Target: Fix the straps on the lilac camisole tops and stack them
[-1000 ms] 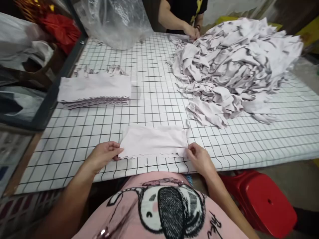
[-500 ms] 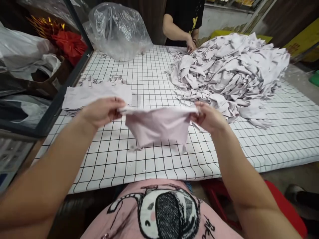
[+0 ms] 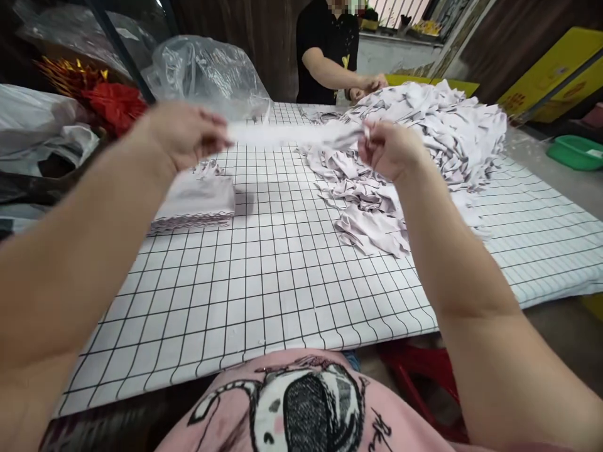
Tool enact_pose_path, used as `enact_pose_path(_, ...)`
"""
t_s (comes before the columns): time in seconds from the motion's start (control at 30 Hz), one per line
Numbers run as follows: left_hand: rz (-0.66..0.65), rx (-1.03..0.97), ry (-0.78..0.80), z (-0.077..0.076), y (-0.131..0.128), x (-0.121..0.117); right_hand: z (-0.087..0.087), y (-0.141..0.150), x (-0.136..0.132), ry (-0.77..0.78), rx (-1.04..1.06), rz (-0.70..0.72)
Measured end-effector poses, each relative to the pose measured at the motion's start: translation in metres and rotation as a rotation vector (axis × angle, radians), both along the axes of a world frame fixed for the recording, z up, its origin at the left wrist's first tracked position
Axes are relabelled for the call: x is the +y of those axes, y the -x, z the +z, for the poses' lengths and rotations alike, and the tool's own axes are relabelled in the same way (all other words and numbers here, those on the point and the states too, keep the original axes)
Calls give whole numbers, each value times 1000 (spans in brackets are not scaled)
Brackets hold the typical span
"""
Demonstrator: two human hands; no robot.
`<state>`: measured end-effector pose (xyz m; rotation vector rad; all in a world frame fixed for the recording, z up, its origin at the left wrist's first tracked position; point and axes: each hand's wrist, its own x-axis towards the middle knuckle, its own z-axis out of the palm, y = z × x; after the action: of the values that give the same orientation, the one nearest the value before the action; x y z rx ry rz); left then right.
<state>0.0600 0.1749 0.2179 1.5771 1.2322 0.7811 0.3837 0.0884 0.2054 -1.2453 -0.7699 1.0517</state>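
Stretched between my two raised hands is a pale pinkish-white fabric piece [image 3: 294, 134], blurred and seen almost edge-on above the table. My left hand [image 3: 193, 135] pinches its left end, and my right hand [image 3: 389, 147] pinches the right end. Below my left hand lies a neat stack of the same fabric [image 3: 198, 199], partly covered by my forearm. A large loose heap of fabric pieces [image 3: 438, 119] rises behind my right hand, with a smaller crumpled bunch [image 3: 372, 229] at its near edge.
The table wears a white cloth with a black grid [image 3: 264, 282]. A clear plastic bag [image 3: 211, 75] stands at the back left. Across the table, a person in a black shirt [image 3: 318, 37] handles the heap. A green basin [image 3: 575, 152] sits far right; a red stool [image 3: 424, 370] is below the table edge.
Both my hands have lifted up and away from me with the fabric, which hung down before and now appears as a flat strip. The other person's hand has moved onto the heap's top.
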Motion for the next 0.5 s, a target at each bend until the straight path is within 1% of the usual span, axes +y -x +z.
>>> enact_pose_path(0.03, 100, -59, 131, -27, 4, -17, -26, 2, -15, 59, 8, -5)
enact_pose_path(0.07, 136, -51, 190, -55, 8, -34, -53, 5, -32, 146, 20, 28)
enact_pose_path(0.13, 162, -25, 310, -106, 19, -69, -105, 12, -67, 335, 23, 116)
enact_pose_path(0.17, 167, -34, 423, -127, 26, -85, -128, 16, -85, 404, -8, 169)
enact_pose_path(0.2, 176, -38, 522, -145, 34, -100, -147, 19, -102, 441, -54, 214)
enact_pose_path(0.23, 175, -31, 580, -159, 41, -114, -161, 23, -118, 468, -100, 219)
enact_pose_path(0.27, 172, -12, 615, -168, 49, -127, -172, 26, -133, 485, -146, 232)
enact_pose_path(0.33, 153, 28, 638, -179, 64, -150, -181, 31, -158, 502, -234, 258)
enact_pose_path(0.43, 92, 130, 632, -180, 83, -175, -177, 36, -185, 544, -413, 353)
enact_pose_path(0.47, 48, 198, 604, -178, 87, -181, -174, 37, -192, 557, -499, 376)
enact_pose_path(0.5, -1, 292, 541, -176, 90, -185, -171, 38, -198, 558, -597, 385)
